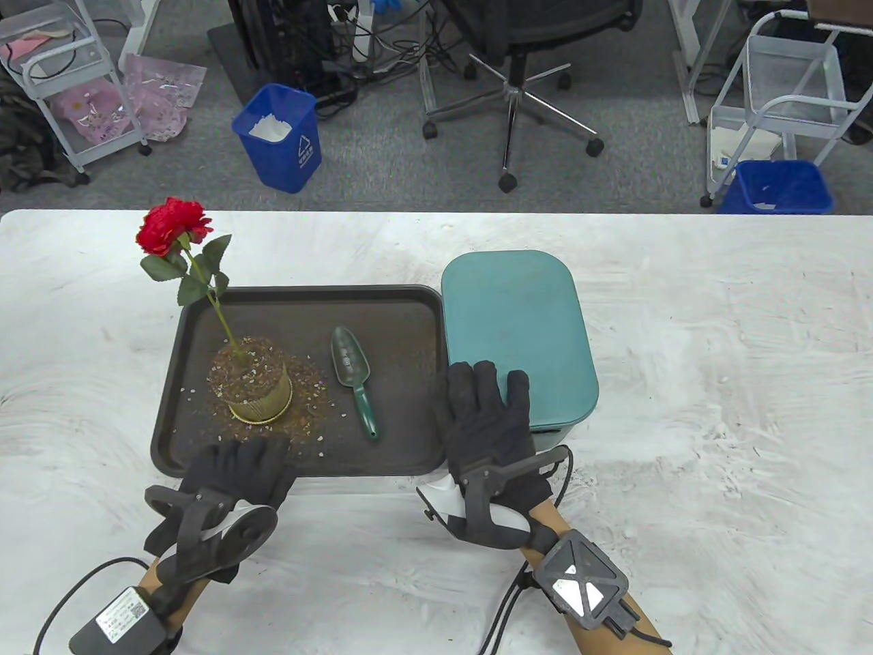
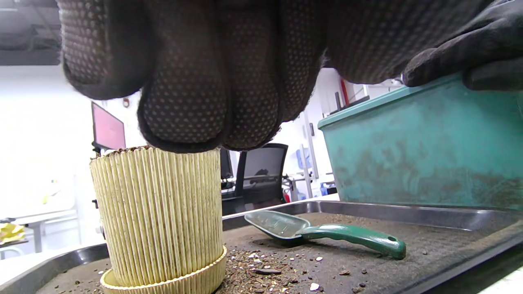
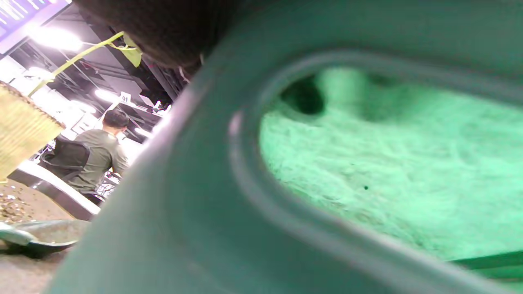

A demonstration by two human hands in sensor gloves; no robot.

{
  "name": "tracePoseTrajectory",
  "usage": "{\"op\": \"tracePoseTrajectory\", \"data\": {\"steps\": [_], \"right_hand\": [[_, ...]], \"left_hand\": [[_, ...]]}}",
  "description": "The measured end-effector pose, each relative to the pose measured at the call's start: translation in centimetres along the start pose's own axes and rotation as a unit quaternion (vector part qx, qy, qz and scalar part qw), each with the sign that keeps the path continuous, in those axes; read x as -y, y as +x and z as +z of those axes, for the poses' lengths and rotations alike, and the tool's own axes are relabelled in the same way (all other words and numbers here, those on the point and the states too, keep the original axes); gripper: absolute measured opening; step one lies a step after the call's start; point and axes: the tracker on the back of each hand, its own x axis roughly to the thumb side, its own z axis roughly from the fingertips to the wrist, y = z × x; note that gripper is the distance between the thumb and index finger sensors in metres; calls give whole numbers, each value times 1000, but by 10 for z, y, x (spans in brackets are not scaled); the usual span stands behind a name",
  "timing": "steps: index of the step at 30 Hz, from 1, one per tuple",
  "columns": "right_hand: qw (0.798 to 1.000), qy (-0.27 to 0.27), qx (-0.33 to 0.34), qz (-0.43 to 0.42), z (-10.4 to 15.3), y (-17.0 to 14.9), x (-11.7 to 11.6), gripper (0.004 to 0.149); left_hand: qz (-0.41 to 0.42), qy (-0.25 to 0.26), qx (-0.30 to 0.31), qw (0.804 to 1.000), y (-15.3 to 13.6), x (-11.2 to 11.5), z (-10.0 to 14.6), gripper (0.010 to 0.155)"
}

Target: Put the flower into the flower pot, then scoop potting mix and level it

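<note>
The red flower stands in the ribbed yellow pot, which is filled with potting mix and sits on the left of the dark tray. Mix is scattered around the pot. The green scoop lies flat on the tray, held by no hand. My left hand hovers at the tray's near edge just in front of the pot, fingers loosely bent and holding nothing. My right hand lies flat on the near left corner of the closed teal box.
The teal box stands against the tray's right edge. Beyond the white table are two blue bins, an office chair and wire carts. A person sits far off in the right wrist view.
</note>
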Motion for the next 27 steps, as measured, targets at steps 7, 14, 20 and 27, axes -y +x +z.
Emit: {"op": "tracePoseTrajectory", "data": {"steps": [7, 14, 20, 27], "right_hand": [[1000, 15, -5, -14, 1, -6, 8, 62], [997, -49, -39, -51, 11, -22, 44, 61], [990, -85, -83, -75, 34, -51, 65, 60], [990, -43, -98, -97, 56, -73, 53, 67]], "left_hand": [[-1, 2, -1, 1000, 0, 0, 0, 54], [1, 47, -29, 998, -9, -14, 2, 56], [0, 86, -55, 995, -16, -34, 7, 76], [-3, 35, -46, 998, -25, -24, 9, 94]]}}
